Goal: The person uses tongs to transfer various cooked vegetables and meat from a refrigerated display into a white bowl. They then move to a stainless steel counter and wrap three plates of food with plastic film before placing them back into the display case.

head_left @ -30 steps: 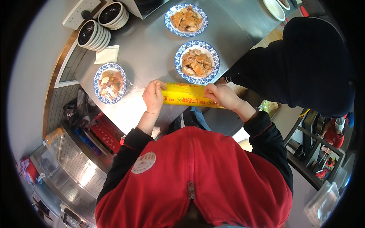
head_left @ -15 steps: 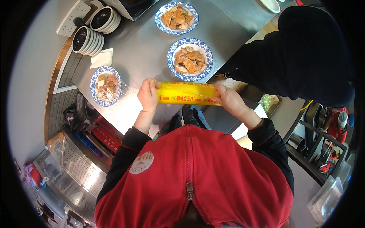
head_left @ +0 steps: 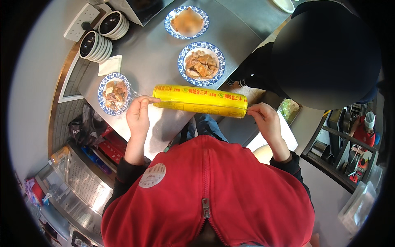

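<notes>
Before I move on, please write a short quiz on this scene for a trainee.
1. How many blue-and-white plates are on the table?
2. True or false: the left hand is at one end of the yellow roll, the right hand at the other.
3. Where are the stacked bowls? A in the left hand; B under the yellow roll; C beyond the leftmost plate.

Key: 1. Three; 2. True; 3. C.

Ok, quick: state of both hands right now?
Left hand: closed, fingers pinched at the left end of the roll.
Right hand: closed, fingers pinched at the roll's right end.
</notes>
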A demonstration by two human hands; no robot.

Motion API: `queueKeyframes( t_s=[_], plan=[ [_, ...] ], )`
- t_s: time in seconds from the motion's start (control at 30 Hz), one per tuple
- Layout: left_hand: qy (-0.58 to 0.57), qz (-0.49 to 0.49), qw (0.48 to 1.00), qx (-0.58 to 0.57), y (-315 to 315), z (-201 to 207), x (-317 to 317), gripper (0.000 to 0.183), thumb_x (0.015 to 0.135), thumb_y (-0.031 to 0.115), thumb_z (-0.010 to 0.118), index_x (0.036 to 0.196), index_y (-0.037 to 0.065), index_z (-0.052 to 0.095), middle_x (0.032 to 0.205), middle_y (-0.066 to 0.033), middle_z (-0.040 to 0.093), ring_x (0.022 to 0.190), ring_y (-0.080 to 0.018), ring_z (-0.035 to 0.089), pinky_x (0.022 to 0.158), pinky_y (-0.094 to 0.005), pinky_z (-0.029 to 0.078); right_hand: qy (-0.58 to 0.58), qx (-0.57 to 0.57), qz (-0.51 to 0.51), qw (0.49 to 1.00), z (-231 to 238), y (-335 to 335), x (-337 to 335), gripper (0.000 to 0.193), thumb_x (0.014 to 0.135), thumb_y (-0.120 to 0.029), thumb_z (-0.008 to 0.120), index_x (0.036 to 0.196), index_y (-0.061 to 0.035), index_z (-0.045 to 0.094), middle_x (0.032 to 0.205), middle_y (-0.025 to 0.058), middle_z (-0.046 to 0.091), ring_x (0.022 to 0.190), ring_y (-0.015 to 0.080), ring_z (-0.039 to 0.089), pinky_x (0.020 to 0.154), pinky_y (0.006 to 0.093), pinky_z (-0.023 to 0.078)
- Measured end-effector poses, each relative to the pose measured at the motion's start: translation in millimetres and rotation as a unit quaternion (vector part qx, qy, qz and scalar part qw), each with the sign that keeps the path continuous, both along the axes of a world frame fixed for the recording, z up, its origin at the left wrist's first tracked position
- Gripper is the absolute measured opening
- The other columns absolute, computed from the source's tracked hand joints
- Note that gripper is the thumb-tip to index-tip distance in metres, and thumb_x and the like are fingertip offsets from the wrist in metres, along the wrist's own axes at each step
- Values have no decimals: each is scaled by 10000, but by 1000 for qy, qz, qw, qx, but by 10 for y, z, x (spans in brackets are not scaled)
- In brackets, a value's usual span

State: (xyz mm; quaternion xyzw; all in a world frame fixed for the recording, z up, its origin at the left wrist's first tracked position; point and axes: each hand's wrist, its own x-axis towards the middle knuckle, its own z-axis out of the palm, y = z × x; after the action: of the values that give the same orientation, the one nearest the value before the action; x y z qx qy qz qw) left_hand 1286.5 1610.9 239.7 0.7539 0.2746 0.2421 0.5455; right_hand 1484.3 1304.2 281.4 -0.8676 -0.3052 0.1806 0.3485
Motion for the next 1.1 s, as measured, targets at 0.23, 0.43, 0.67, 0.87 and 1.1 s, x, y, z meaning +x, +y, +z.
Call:
queueKeyframes(
  t_s=[0.23,0.43,0.67,0.87,1.1],
  plan=[
    [-39,-24,994,95,65,727,37,204,940,96,489,875,-21,643,858,-63,674,809,-136,608,766,-241,454,-66,95,-21,993,435,-25,-125,66,774,41,647,826,2,634,804,73,637,729,151,600,636,234,466],
    [-34,-44,990,130,121,968,93,162,916,70,518,874,-23,643,848,-61,667,786,-142,606,744,-241,455,-119,97,-25,988,603,1,-232,93,739,41,680,804,-11,639,774,77,627,717,190,600,609,254,469],
    [54,-11,973,223,211,1207,306,152,898,113,572,906,-6,666,723,-21,622,676,-113,546,648,-237,432,-190,75,-79,976,752,116,7,95,719,25,710,797,-13,669,814,51,599,691,120,559,559,194,402],
    [73,32,990,-115,406,995,768,271,918,265,569,1001,24,662,804,-79,664,745,-88,601,658,-218,454,2,195,-245,950,378,570,561,127,817,-88,661,891,13,683,600,27,569,509,61,489,460,209,348],
    [-125,83,966,-211,450,-174,1660,319,975,228,455,1175,-10,526,1117,-122,629,1035,-174,590,892,-286,437,296,344,-280,846,-803,1411,1341,215,917,-151,542,1049,12,494,990,154,669,851,178,663,674,244,500]
  ],
)
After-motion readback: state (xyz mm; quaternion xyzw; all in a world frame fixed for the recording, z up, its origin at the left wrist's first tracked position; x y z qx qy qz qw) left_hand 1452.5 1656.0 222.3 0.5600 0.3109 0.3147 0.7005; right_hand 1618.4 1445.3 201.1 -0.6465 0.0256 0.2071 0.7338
